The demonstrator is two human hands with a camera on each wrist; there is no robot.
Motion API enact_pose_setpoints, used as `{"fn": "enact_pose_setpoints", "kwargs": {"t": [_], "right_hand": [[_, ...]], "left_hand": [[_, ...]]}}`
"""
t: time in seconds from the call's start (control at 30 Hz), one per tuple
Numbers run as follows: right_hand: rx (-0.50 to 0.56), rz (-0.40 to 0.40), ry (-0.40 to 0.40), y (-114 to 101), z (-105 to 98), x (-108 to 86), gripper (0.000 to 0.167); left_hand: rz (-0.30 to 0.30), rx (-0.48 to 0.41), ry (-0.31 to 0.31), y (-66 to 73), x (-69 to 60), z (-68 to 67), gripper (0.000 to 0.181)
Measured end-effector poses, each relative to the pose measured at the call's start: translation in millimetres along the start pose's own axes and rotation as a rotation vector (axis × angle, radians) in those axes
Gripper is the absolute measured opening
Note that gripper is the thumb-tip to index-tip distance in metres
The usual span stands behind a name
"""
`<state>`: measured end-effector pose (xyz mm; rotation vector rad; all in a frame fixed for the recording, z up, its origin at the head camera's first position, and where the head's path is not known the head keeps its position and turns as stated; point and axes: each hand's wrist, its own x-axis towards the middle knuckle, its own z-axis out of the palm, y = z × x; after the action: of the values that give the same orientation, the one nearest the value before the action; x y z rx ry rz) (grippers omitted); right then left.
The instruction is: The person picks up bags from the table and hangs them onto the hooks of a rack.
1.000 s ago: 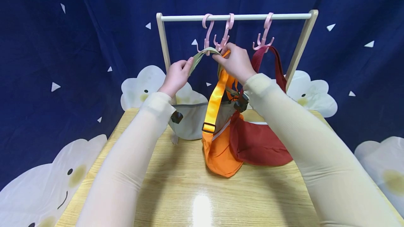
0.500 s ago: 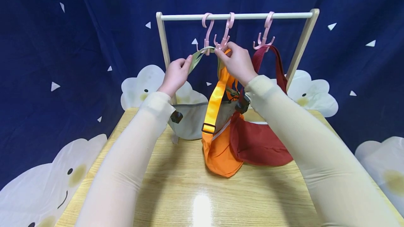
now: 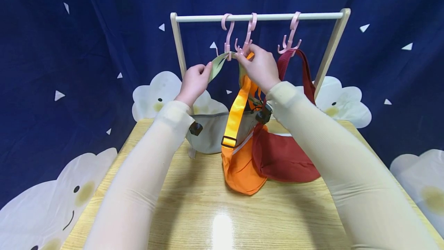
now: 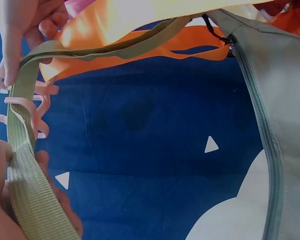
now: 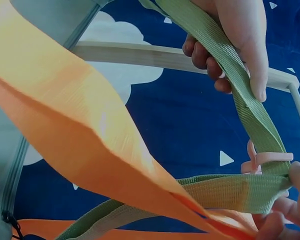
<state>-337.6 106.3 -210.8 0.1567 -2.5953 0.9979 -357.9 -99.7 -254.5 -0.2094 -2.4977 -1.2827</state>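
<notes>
A green webbing strap [image 3: 217, 66] of a grey waist bag [image 3: 208, 136] passes over a prong of the leftmost pink hook [image 3: 227, 43]. My left hand [image 3: 193, 84] pinches this strap left of the hook, thumb on top. On the other side, my right hand [image 3: 261, 68] pinches it close to the prong. The left wrist view has the prong [image 4: 25, 102] curling in front of the strap [image 4: 32, 185]. An orange waist bag [image 3: 244, 174] hangs by its orange strap [image 3: 236, 113] near my right hand, whose fingers partly hide the middle hook [image 3: 248, 36].
A white rail [image 3: 274, 17] on wooden posts carries the pink hooks. A dark red bag [image 3: 288, 159] hangs from the right hook [image 3: 291, 36], partly behind my right sleeve. The wooden table [image 3: 194, 203] lies below, with a dark blue curtain [image 3: 104, 30] behind.
My right hand has shifted slightly up and left with the green strap. The strap sits a little lower at the hook, and the prong tip shows in front of it. My left hand barely moves.
</notes>
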Motion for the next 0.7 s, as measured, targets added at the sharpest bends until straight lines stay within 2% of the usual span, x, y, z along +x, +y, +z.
{"fn": "enact_pose_setpoints", "kwargs": {"t": [0.37, 0.43, 0.57, 0.7], "right_hand": [[-0.123, -0.010, -0.052, 2.7, 0.0, -4.3, 0.044], [-0.123, -0.015, -0.061, 3.2, 0.3, -5.5, 0.044], [-0.135, -0.038, -0.064, 5.7, 0.4, -7.9, 0.041], [-0.139, -0.067, -0.050, 9.4, -0.1, -11.3, 0.037]], "left_hand": [[-0.006, 0.014, -0.056, -8.9, -5.4, -5.2, 0.048], [-0.001, 0.045, -0.072, -10.6, -7.0, -6.6, 0.047], [0.014, 0.163, -0.098, -11.0, -11.5, -10.5, 0.047], [0.028, 0.238, -0.084, -10.2, -16.1, -13.0, 0.051]]}}
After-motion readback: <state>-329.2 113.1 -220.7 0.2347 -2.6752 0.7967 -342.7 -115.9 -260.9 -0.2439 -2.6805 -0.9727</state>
